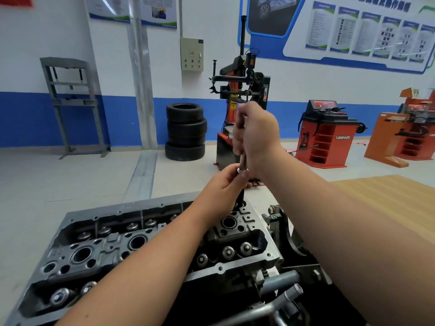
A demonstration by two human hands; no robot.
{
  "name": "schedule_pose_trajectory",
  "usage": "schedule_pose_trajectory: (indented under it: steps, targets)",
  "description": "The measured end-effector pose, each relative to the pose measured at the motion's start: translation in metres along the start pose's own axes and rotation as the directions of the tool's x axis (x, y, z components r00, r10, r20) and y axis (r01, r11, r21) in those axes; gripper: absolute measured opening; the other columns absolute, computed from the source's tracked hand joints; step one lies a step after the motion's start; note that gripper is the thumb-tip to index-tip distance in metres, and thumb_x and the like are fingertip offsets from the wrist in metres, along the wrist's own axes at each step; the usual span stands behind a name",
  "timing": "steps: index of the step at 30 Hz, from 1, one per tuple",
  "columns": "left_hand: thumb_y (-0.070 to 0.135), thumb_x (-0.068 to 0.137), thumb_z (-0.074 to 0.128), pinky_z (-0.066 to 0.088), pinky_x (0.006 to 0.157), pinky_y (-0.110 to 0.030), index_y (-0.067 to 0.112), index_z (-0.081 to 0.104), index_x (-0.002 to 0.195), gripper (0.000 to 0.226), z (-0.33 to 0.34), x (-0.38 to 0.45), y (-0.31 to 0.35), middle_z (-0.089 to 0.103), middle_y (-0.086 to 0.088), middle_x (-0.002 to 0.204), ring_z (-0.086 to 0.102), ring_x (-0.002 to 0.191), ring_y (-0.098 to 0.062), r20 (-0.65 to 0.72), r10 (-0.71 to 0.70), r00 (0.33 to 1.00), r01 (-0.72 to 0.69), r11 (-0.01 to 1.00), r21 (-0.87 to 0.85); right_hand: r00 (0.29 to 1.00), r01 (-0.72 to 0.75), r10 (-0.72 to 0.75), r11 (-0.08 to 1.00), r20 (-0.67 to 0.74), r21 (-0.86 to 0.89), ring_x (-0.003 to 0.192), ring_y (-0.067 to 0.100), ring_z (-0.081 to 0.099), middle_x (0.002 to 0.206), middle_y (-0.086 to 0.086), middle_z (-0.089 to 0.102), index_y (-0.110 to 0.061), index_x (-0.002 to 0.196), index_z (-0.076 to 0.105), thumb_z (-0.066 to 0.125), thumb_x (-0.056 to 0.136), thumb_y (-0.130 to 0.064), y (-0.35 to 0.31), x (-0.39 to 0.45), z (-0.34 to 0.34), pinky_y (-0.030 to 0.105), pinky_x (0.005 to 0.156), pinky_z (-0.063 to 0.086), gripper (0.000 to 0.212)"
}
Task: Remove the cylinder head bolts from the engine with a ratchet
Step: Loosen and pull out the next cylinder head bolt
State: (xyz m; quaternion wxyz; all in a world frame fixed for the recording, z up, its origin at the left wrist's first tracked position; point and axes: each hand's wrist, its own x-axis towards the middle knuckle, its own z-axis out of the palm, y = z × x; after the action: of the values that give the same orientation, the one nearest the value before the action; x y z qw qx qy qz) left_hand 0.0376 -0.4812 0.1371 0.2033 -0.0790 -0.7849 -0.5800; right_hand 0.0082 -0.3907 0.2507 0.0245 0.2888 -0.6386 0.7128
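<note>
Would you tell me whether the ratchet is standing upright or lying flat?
Upright: the ratchet rises from the cylinder head, gripped by both hands.

Two hands [255, 135], one ratchet [242, 161], one cylinder head [98, 252], three stacked tyres [186, 131]

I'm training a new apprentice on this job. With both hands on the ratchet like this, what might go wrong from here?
1. The ratchet stands nearly upright, the right hand high on the handle; it may tip off the bolt.
2. The left hand pinches the shaft low, just above the cylinder head; a slip might knock fingers on metal.
3. A freed bolt might drop into an open bore.
</note>
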Motion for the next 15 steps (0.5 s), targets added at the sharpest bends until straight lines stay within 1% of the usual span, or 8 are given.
schedule_pose_trajectory:
  steps: [2, 3, 4, 6, 8, 10, 13, 15]
  targets:
    - [0.042, 0.107, 0.046, 0.053, 0.095, -0.036, 0.035, 0.064, 0.113, 0.02, 0.001, -0.002, 0.001, 0.074, 0.014, 0.106, 0.072, 0.099, -0.005, 0.017, -0.011, 1.0, 0.011, 1.0, -0.015, 0.974, -0.131, 0.096, 0.977, 0.203, 0.166, 0.044, 0.017, 0.023, 0.048, -0.004, 0.029, -0.022, 0.051, 0.041, 0.048, 0.091, -0.029, -0.001, 0.001, -0.011, 0.029, 0.046, 0.024, 0.042]
    - [0.04, 0.107, 0.046, 0.054, 0.096, -0.038, 0.033, 0.064, 0.113, 0.019, 0.001, -0.002, 0.002, 0.075, 0.013, 0.104, 0.073, 0.098, -0.006, 0.017, -0.005, 1.0, 0.005, 1.0, -0.013, 0.966, -0.152, 0.105, 0.97, 0.236, 0.189, 0.044, 0.016, 0.02, 0.048, -0.004, 0.028, -0.022, 0.052, 0.04, 0.047, 0.094, -0.027, -0.003, 0.002, -0.016, 0.028, 0.046, 0.023, 0.043]
    - [0.039, 0.107, 0.048, 0.055, 0.095, -0.04, 0.032, 0.064, 0.111, 0.018, 0.001, -0.001, 0.003, 0.075, 0.013, 0.101, 0.073, 0.097, -0.007, 0.009, 0.003, 1.0, -0.004, 1.0, 0.013, 0.969, -0.16, 0.118, 0.969, 0.216, 0.19, 0.044, 0.015, 0.021, 0.048, -0.005, 0.028, -0.021, 0.054, 0.041, 0.047, 0.095, -0.026, -0.003, 0.001, -0.017, 0.028, 0.048, 0.024, 0.042]
    - [0.038, 0.105, 0.055, 0.057, 0.086, -0.038, 0.029, 0.065, 0.106, 0.013, 0.001, 0.002, 0.004, 0.075, 0.015, 0.094, 0.073, 0.089, -0.009, -0.037, 0.012, 0.999, -0.009, 0.998, 0.067, 0.992, -0.108, 0.104, 0.992, 0.072, 0.06, 0.047, 0.015, 0.029, 0.052, -0.003, 0.036, -0.018, 0.066, 0.047, 0.05, 0.096, -0.03, -0.002, -0.007, -0.008, 0.032, 0.053, 0.03, 0.033]
    - [0.032, 0.099, 0.064, 0.053, 0.069, -0.024, 0.024, 0.064, 0.101, 0.008, 0.001, 0.006, 0.002, 0.073, 0.019, 0.083, 0.066, 0.072, -0.003, -0.101, 0.013, 0.995, -0.004, 0.996, 0.09, 0.996, -0.051, 0.044, 0.995, -0.082, -0.085, 0.058, 0.015, 0.042, 0.064, 0.0, 0.047, -0.016, 0.081, 0.053, 0.052, 0.097, -0.04, 0.004, -0.016, 0.005, 0.033, 0.059, 0.039, 0.028]
    - [0.022, 0.093, 0.069, 0.046, 0.058, -0.017, 0.017, 0.063, 0.099, 0.01, 0.002, 0.007, 0.003, 0.07, 0.018, 0.076, 0.055, 0.059, 0.002, -0.142, 0.014, 0.99, 0.001, 0.995, 0.104, 0.983, -0.018, 0.013, 1.0, -0.182, -0.024, 0.061, 0.011, 0.045, 0.065, -0.005, 0.049, -0.018, 0.081, 0.056, 0.051, 0.097, -0.041, 0.009, -0.019, 0.012, 0.027, 0.056, 0.042, 0.029]
    - [0.032, 0.093, 0.071, 0.051, 0.065, -0.024, 0.021, 0.065, 0.105, 0.017, 0.004, 0.004, 0.004, 0.072, 0.009, 0.083, 0.06, 0.066, -0.005, -0.099, -0.007, 0.995, 0.008, 1.0, 0.015, 0.979, -0.043, 0.073, 0.986, -0.19, 0.158, 0.05, 0.012, 0.034, 0.052, -0.007, 0.04, -0.02, 0.061, 0.049, 0.05, 0.092, -0.034, 0.006, -0.013, 0.005, 0.034, 0.055, 0.03, 0.034]
    - [0.045, 0.099, 0.061, 0.059, 0.085, -0.038, 0.037, 0.068, 0.106, 0.013, 0.003, 0.001, 0.003, 0.073, 0.009, 0.09, 0.071, 0.087, -0.017, -0.049, -0.016, 0.999, 0.015, 1.0, -0.027, 0.992, -0.121, 0.128, 0.961, -0.012, 0.247, 0.043, 0.014, 0.025, 0.046, -0.005, 0.033, -0.021, 0.053, 0.044, 0.046, 0.093, -0.034, 0.003, -0.008, -0.005, 0.03, 0.05, 0.024, 0.042]
